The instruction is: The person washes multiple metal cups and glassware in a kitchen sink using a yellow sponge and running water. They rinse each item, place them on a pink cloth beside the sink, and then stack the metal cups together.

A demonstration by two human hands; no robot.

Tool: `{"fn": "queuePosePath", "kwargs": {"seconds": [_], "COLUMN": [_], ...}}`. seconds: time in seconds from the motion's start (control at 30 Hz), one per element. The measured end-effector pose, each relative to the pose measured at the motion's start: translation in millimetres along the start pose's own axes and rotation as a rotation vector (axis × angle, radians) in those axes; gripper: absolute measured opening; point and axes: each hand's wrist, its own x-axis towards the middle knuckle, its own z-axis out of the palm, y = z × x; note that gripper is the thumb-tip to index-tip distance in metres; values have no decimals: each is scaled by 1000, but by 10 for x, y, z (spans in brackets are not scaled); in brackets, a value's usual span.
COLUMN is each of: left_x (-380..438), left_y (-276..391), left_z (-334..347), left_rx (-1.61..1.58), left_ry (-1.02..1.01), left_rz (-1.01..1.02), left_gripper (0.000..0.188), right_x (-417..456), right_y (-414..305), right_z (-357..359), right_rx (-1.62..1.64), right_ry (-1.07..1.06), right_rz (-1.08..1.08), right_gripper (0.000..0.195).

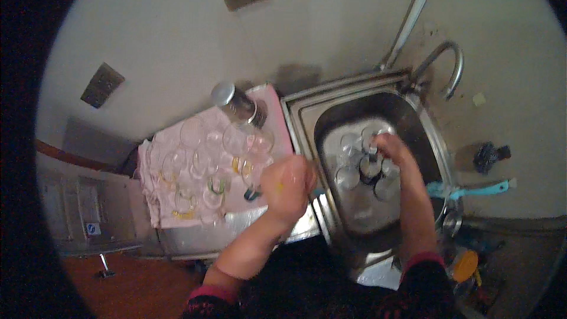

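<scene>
My right hand [390, 145] reaches into the stainless steel sink [301, 110], its fingers at a glass [373, 136] among several others on the basin floor; whether it grips one is unclear. A darker-rimmed glass [371, 167] stands just below that hand. My left hand [288, 184] is curled over the counter between the sink and a pink cloth [283, 141]; blur hides whether its fingers hold anything. On the cloth, left of that hand, lie several clear glasses [192, 135], some with yellow or green parts [217, 186]. A metal cylindrical container [239, 102] stands at the cloth's back edge.
A curved faucet [458, 64] rises at the sink's back right corner. A turquoise-handled brush or tool [483, 189] lies across the right rim. A dark scrubber [485, 157] is beyond it, with an orange round object [466, 266] lower right. A wall runs behind the counter.
</scene>
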Motion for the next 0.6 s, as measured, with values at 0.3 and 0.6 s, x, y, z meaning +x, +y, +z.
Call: {"fn": "queuePosePath", "kwargs": {"seconds": [0.3,0.6], "left_x": [30,74], "left_y": [210,822], "left_z": [-91,-546], "left_rx": [-129,-373], "left_ry": [11,77], "left_rz": [28,224], "left_gripper": [41,46], "right_x": [-257,-1920], "right_y": [-265,-1784], "right_z": [-91,843], "right_rx": [352,237], "right_ry": [-52,-312], "right_rz": [180,-411], "right_gripper": [46,57]}}
